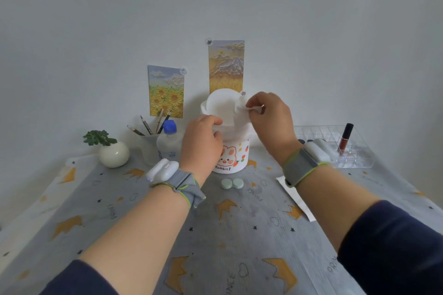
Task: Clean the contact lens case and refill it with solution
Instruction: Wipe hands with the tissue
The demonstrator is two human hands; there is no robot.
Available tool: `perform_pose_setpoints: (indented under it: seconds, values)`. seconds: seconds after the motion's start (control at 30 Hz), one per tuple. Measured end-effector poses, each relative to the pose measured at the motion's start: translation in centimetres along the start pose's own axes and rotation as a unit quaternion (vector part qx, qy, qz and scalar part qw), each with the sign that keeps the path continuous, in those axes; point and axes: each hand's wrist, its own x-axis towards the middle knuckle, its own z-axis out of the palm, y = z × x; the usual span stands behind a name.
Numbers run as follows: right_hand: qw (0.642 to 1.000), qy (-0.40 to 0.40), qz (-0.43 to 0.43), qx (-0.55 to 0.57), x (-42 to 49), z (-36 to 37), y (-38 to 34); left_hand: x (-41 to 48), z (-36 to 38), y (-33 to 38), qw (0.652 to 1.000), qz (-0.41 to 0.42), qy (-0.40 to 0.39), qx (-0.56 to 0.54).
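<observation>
Head view looks down on a desk (239, 235) covered by a grey crown-print cloth. The left hand (203, 137) grips the white rim of a rabbit-print tub (236, 158), fingers curled over its edge. The right hand (271, 120) pinches a white tissue (241, 112) that rises from the tub's open top. The mint-green contact lens case (232, 183) lies on the desk at six o'clock from the tub, apart from both hands. A blue-capped solution bottle (169, 143) stands at nine o'clock from the tub.
</observation>
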Motion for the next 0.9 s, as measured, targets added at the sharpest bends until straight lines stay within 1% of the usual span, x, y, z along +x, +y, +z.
perform_pose_setpoints:
  seconds: [0.1,0.17,0.33,0.43,0.5,0.6,0.7,0.83,0.9]
  values:
    - [0.998,0.021,-0.043,-0.030,1.4,1.1,-0.5,0.0,0.3,-0.2,0.999,0.025,0.015,0.033]
    - [0.997,0.015,-0.059,-0.044,2.0,1.9,-0.6,0.1,0.6,-0.3,0.998,0.033,0.014,0.046]
    - [0.989,-0.068,-0.088,-0.101,2.0,3.3,0.4,0.1,0.9,-0.5,0.997,0.040,0.015,0.061]
    - [0.975,-0.108,-0.107,-0.162,1.7,3.7,0.9,0.2,1.0,-0.5,0.997,0.043,0.018,0.059]
    - [0.965,-0.139,-0.104,-0.194,1.6,3.7,1.0,0.2,1.0,-0.4,0.997,0.039,0.017,0.060]
    - [0.961,-0.172,-0.083,-0.199,1.6,3.7,0.9,0.3,1.0,-0.4,0.998,0.035,0.015,0.058]
    - [0.959,-0.177,-0.076,-0.208,1.6,3.9,1.0,0.3,1.0,-0.5,0.998,0.035,0.015,0.058]
    - [0.947,-0.198,-0.074,-0.242,1.6,4.1,1.1,0.3,1.0,-0.5,0.998,0.036,0.014,0.058]
    - [0.952,-0.186,-0.070,-0.232,1.6,4.1,1.0,0.3,1.1,-0.4,0.998,0.036,0.015,0.057]
